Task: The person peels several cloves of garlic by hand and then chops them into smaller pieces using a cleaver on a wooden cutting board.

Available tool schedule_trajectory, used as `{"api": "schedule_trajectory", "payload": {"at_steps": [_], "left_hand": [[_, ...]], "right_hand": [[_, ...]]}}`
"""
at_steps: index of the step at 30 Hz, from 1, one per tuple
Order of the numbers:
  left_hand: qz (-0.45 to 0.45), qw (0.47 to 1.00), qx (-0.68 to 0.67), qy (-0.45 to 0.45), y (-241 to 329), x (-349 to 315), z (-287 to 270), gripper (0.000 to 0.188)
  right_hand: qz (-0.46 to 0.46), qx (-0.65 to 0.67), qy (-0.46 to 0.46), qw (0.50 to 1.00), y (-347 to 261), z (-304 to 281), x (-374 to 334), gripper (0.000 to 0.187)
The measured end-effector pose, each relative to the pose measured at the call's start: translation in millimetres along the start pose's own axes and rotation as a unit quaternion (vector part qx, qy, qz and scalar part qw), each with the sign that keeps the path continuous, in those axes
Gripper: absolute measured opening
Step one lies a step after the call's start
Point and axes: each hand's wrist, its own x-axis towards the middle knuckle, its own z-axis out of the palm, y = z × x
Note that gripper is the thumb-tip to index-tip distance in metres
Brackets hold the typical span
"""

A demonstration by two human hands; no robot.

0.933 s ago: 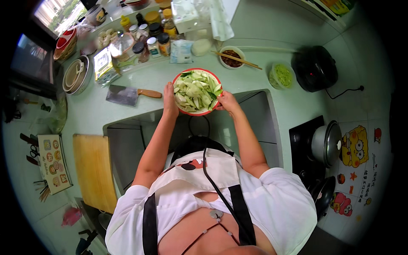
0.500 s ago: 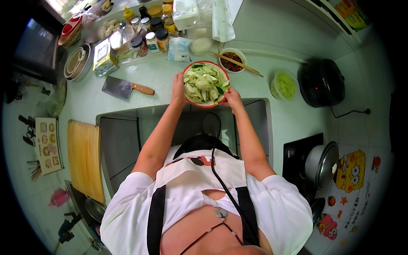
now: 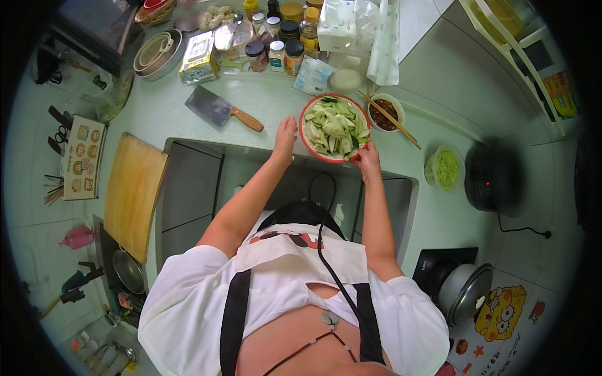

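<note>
Well, the right hand (image 3: 369, 163) held the bowl (image 3: 301, 133) of slices (image 3: 335, 127) by its rim, slightly ahead-left of that grip; the left hand (image 3: 285, 143) stood uncurled, just beside it.

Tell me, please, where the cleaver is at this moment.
In the head view, the cleaver lies on the counter, left of the person's left hand and just below the yellow-and-white package.

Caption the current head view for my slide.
Right hand holds a red-rimmed bowl of cut green vegetable pieces; left hand beside it.
</note>
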Motion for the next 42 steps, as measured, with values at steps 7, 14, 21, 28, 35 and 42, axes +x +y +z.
{"api": "schedule_trajectory", "payload": {"at_steps": [7, 14, 21, 28, 35, 42], "left_hand": [[-0.033, 0.999, -0.008, -0.028, 21.0, -28.0, -52.1, 0.038], [-0.008, 1.0, -0.01, -0.012, 59.8, -40.3, -129.6, 0.026], [0.026, 0.999, -0.03, 0.025, 106.9, -38.7, -222.2, 0.025], [0.066, 0.983, -0.11, 0.134, 116.6, -22.6, -327.8, 0.019], [0.067, 0.973, -0.125, 0.182, 133.3, -18.1, -395.7, 0.018], [0.051, 0.975, -0.133, 0.168, 143.6, -6.1, -402.2, 0.019]], "right_hand": [[-0.075, -0.035, 0.099, 0.992, 22.2, 3.6, 5.8, 0.044], [-0.297, -0.154, 0.197, 0.922, -4.1, 55.2, -34.7, 0.035], [-0.304, -0.107, 0.035, 0.946, -29.8, 204.8, -42.4, 0.012], [-0.302, -0.135, -0.109, 0.937, -35.1, 352.6, -55.6, 0.011], [-0.291, -0.195, -0.148, 0.925, -33.3, 424.3, -51.9, 0.015], [-0.331, -0.214, -0.143, 0.908, -51.0, 456.3, -56.1, 0.012]]}}
